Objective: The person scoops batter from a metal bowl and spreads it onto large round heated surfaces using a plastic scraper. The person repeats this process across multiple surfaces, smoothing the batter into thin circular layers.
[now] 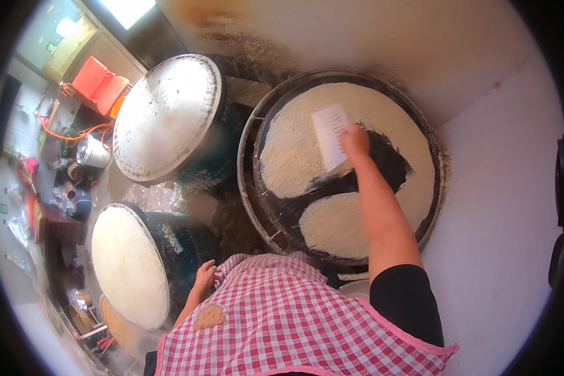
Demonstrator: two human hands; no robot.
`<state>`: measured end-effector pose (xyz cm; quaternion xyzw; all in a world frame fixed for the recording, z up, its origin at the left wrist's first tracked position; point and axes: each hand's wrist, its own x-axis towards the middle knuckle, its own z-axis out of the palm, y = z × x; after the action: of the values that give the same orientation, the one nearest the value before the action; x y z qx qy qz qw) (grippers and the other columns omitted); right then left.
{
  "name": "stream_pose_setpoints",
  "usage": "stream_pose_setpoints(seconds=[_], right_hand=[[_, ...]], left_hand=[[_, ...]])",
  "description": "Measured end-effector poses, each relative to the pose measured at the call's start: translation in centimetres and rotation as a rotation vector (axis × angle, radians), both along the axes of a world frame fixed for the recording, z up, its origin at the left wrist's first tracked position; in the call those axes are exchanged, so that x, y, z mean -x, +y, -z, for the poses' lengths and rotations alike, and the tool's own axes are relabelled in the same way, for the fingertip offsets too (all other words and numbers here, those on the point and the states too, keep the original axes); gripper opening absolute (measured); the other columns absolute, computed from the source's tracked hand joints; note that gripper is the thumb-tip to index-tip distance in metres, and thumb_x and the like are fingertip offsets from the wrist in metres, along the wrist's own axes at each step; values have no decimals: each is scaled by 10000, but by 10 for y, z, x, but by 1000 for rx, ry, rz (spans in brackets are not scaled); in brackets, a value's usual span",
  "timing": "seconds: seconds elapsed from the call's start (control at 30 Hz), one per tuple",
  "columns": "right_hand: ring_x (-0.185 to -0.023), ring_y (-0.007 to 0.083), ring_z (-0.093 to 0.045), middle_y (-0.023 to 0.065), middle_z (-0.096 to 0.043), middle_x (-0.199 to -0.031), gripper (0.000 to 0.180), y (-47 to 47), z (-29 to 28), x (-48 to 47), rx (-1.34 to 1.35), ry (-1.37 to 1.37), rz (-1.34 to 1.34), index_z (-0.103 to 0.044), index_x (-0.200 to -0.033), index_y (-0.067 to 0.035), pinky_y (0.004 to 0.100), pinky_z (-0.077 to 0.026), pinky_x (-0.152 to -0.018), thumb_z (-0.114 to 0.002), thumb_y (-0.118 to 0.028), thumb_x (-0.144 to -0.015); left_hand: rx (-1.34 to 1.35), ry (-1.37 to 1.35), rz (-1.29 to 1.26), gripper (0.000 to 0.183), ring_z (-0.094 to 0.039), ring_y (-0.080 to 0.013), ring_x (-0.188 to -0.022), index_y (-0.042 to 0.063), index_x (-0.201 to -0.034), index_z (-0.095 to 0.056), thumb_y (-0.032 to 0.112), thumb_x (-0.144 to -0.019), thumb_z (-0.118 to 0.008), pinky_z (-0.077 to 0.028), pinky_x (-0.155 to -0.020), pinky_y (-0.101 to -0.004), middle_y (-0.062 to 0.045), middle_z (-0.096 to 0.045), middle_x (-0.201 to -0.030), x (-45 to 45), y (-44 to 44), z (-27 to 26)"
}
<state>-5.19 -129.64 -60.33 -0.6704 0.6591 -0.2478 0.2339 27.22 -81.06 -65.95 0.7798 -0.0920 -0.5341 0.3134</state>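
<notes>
My right hand (356, 139) grips a flat white scraper (330, 134) by its edge, over a large round griddle (289, 211). Pale batter (291, 155) covers much of the dark griddle plate, with a curved bare band running beneath my hand and forearm. A separate oval of batter (333, 225) lies on the side near me. Low beside the checked apron (272, 301), my left hand (207, 274) hangs with its fingers slightly curled; whether it holds anything cannot be told. The scraper looks slightly blurred.
Left of the griddle stand a drum with a pale round top (169, 117) and another round griddle covered with a pale sheet (129, 265). Beyond them are a white bucket (93, 151), a red chair (98, 84) and an orange hose (75, 137). A wall (493, 188) rises close on the right.
</notes>
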Motion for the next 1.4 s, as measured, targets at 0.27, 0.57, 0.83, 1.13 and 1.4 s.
stream_pose_setpoints(seconds=[0.27, 0.57, 0.83, 1.13, 1.4], right_hand=[[-694, 332, -591, 162, -607, -727, 188, -9, -4, 83, 121, 136, 148, -623, -777, -49, 393, -466, -635, -532, -194, -698], [-596, 209, -607, 115, -626, -687, 189, 26, 18, 196, -28, -253, 370, -615, -817, -4, 310, -476, -559, -540, -154, -730], [-545, 132, -553, 63, -599, -641, 139, 7, 2, 147, -107, -449, 211, -612, -788, -9, 271, -450, -494, -545, -118, -735], [-680, 271, -613, 156, -624, -721, 194, -37, 26, 66, 92, -129, 260, -608, -781, 6, 334, -465, -621, -553, -159, -693], [-655, 220, -614, 123, -629, -763, 197, -14, 44, 198, 0, -516, 671, -611, -849, 29, 313, -486, -602, -511, -81, -721]], left_hand=[[-125, 11, 7, 415, -462, -108, -496, 47, -1213, -431, 70, -799, -418, -333, -378, -212, -72, -554, -751, 1, 1, 2], [-63, 50, -3, 419, -524, -144, -598, 3, -1218, -401, 66, -807, -444, -424, -500, -246, -112, -596, -854, -15, -6, 46], [-125, 111, 22, 426, -492, -134, -525, 36, -1241, -387, 70, -819, -428, -421, -472, -250, -101, -582, -855, -9, -11, 52], [-113, 34, -96, 449, -494, -120, -558, 45, -1267, -348, 107, -831, -433, -428, -510, -243, -84, -581, -853, -17, 0, 19], [-151, 162, -278, 449, -445, -138, -510, 61, -1243, -360, 29, -800, -422, -371, -426, -236, -104, -553, -765, -26, 10, 41]])
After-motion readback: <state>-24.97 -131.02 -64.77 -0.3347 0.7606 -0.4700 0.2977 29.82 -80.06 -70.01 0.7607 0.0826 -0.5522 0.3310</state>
